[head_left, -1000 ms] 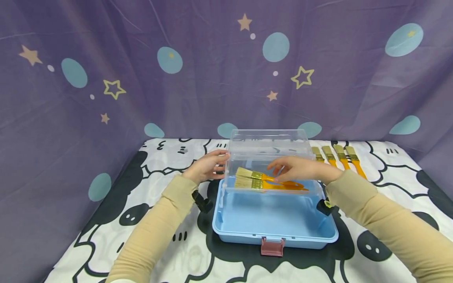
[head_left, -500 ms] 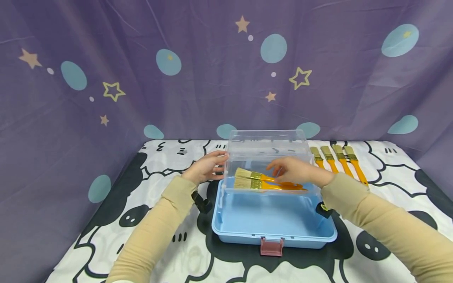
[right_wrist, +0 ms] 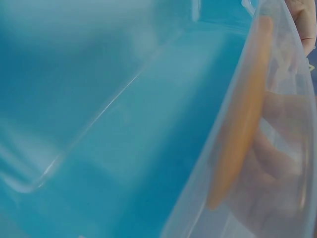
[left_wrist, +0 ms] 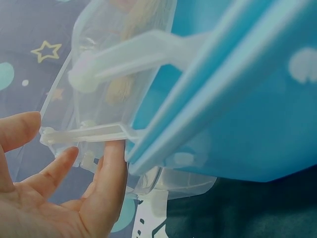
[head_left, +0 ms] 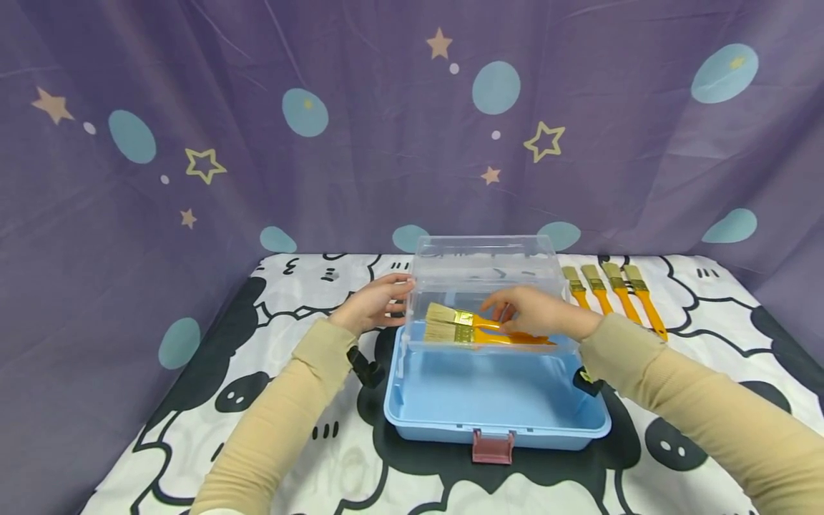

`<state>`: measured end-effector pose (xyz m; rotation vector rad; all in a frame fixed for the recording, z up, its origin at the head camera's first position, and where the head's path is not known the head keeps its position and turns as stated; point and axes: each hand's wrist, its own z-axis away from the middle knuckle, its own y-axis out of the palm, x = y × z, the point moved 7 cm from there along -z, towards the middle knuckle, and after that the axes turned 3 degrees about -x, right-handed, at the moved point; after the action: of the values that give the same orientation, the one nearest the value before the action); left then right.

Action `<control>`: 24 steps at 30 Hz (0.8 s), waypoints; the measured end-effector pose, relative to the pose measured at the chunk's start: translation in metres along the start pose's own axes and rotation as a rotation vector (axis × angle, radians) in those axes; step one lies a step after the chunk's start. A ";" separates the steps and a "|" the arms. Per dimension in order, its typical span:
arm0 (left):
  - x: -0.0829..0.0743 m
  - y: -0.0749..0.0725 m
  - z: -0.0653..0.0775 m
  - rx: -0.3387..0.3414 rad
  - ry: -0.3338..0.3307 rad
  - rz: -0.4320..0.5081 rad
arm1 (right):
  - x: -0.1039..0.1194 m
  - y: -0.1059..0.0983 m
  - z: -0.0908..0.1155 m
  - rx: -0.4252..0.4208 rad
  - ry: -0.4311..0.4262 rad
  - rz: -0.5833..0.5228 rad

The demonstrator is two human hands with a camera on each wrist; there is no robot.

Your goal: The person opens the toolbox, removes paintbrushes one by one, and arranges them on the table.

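A clear tray (head_left: 418,340) is raised over a light blue box (head_left: 497,390) on hinged arms. Two flat paintbrushes lie side by side in the tray, bristles to the left. My right hand (head_left: 534,311) reaches into it and pinches the handle of the farther paintbrush (head_left: 441,313); the nearer paintbrush (head_left: 440,332) lies against the tray's front. In the right wrist view an orange handle (right_wrist: 242,124) shows through the clear wall, fingers behind it. My left hand (head_left: 373,304) touches the tray's left side with spread, fairly straight fingers, near the white hinge arm (left_wrist: 94,133).
Several more paintbrushes (head_left: 619,292) lie in a row to the right of the box. Behind the tray stands the raised clear lid (head_left: 486,250). A pink latch (head_left: 493,447) hangs at the box's front. A purple curtain (head_left: 360,193) closes off the back.
My right wrist and sleeve have shifted slightly left, uncovering more of the brush handles on the right. The farther paintbrush has barely moved. My left hand stays at the tray.
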<state>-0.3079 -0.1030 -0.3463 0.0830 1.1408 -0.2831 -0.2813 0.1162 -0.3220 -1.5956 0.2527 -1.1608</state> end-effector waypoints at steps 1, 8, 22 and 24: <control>0.000 0.000 0.000 0.000 0.001 -0.002 | 0.000 0.000 0.000 0.000 0.003 -0.002; 0.000 0.000 -0.002 -0.014 -0.003 0.005 | -0.005 0.000 0.000 0.001 0.035 -0.071; 0.000 0.001 0.002 -0.016 0.001 0.001 | -0.009 0.004 -0.001 -0.018 0.066 -0.111; -0.001 0.001 0.002 -0.019 0.003 -0.001 | -0.009 0.004 -0.001 -0.022 0.063 -0.100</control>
<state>-0.3060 -0.1023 -0.3449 0.0657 1.1463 -0.2732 -0.2851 0.1202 -0.3299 -1.6078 0.2302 -1.2909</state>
